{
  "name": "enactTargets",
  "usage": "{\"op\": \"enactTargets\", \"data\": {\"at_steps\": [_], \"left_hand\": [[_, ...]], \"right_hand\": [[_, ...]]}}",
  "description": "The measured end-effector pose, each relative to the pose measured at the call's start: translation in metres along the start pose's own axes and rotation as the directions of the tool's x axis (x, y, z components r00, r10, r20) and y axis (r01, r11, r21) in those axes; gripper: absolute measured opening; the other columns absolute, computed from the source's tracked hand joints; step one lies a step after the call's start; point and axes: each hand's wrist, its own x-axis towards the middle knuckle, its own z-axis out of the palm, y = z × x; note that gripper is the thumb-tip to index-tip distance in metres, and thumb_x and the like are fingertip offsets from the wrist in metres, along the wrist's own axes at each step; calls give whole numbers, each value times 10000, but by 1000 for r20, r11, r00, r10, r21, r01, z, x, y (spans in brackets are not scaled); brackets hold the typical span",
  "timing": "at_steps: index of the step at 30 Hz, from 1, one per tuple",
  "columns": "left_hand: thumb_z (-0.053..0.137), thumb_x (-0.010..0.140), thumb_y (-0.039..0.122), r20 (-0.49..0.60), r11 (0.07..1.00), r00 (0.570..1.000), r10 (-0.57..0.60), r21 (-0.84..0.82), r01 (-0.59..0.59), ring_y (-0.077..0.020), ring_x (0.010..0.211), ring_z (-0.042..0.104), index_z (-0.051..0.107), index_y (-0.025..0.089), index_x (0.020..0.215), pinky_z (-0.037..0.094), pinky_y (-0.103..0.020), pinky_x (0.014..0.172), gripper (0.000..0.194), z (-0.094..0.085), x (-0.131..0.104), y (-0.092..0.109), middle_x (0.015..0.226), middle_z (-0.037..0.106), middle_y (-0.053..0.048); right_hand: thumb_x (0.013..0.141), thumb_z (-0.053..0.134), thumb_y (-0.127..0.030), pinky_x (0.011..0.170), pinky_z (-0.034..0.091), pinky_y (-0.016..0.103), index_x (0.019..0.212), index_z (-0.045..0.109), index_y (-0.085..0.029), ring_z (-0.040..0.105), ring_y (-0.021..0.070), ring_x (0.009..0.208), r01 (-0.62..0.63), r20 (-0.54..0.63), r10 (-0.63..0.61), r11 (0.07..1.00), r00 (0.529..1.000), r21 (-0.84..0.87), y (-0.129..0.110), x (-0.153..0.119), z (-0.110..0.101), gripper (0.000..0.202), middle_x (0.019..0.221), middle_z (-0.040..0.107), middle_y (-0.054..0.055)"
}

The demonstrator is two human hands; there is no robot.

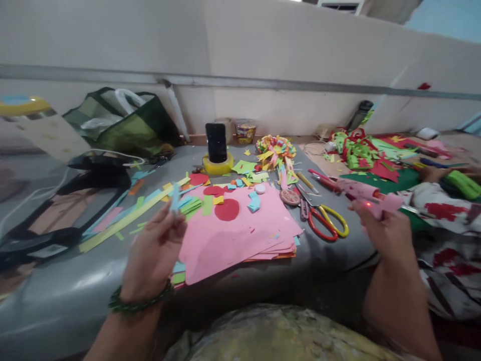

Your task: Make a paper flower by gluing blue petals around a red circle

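- Blue paper strip [175, 198] pinched in left hand [156, 245], at 9 o'clock of pink paper stack [233, 240].
- Pink glue gun [356, 188] gripped by right hand [391, 230] — red light lit — at 3 o'clock.
- Scissors [329, 224] laid between stack and right hand.
- Black phone [217, 143] stood upright on yellow tape roll [218, 167], at 12 o'clock.

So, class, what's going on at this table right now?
The person's left hand pinches a light-blue paper strip. The right hand grips what looks like a pink glue gun, held off to the right. Between them lie pink paper sheets with a red paper circle on top; scissors rest right of the sheets.
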Motion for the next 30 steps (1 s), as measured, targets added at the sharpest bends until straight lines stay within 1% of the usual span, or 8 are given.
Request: {"op": "enactTargets", "data": {"at_steps": [4,9,14,17,19,22,25,30], "left_hand": [[500,806,5,-180,970,959,-218,-146,193,-71,529,600,546,167,625,539,-134,525,247,11,-12,3,596,574,26],[561,760,41,-85,963,959,-269,-46,266,-99,519,610,587,178,659,558,-185,518,172,12,-24,-14,587,594,29],[784,571,139,73,957,957,-281,96,273,-83,532,562,574,163,588,510,-159,520,213,9,-28,-29,562,575,41],[876,462,223,147,942,935,-322,148,301,-63,519,514,575,162,576,432,-136,486,328,12,-33,-39,539,542,60],[899,431,274,208,927,909,-362,180,328,-64,529,501,587,162,582,396,-141,486,365,17,-39,-47,536,530,59],[895,449,331,345,918,854,-390,224,328,-62,529,460,582,152,549,392,-171,519,374,25,-48,-60,531,516,50],[875,492,368,432,910,805,-406,269,315,-70,529,436,573,152,530,385,-195,537,373,31,-56,-69,512,491,46],[870,518,405,469,924,803,-368,280,260,-78,553,441,617,149,574,398,-206,572,364,27,-58,-71,529,507,37]], "right_hand": [[632,560,-762,461,370,323,492,522,-236,488,197,451,-216,-97,208,973,973,-79,41,22,16,546,398,465,17],[692,615,-575,517,406,319,519,534,-238,561,230,524,-219,86,229,969,970,-110,52,28,36,387,394,475,18],[672,668,-517,532,401,333,574,551,-239,584,251,569,-250,137,301,921,944,-297,41,20,14,317,511,578,44],[694,650,-572,487,398,344,616,577,-237,585,256,549,-236,-124,209,929,970,-286,24,-5,-3,352,594,634,74],[800,596,-517,470,431,312,694,619,-228,584,207,504,48,-210,-66,995,976,-92,6,-30,-1,308,592,643,47],[901,568,-294,516,501,233,928,669,-235,642,140,549,588,7,-604,779,797,216,-32,-65,24,120,720,722,13],[948,479,-143,630,546,214,1135,628,-233,704,138,746,737,48,-828,523,559,429,-65,-81,57,256,891,752,46],[964,494,-175,645,543,231,1055,663,-245,666,142,715,664,4,-861,396,509,635,-83,-79,76,204,797,715,41]]}}
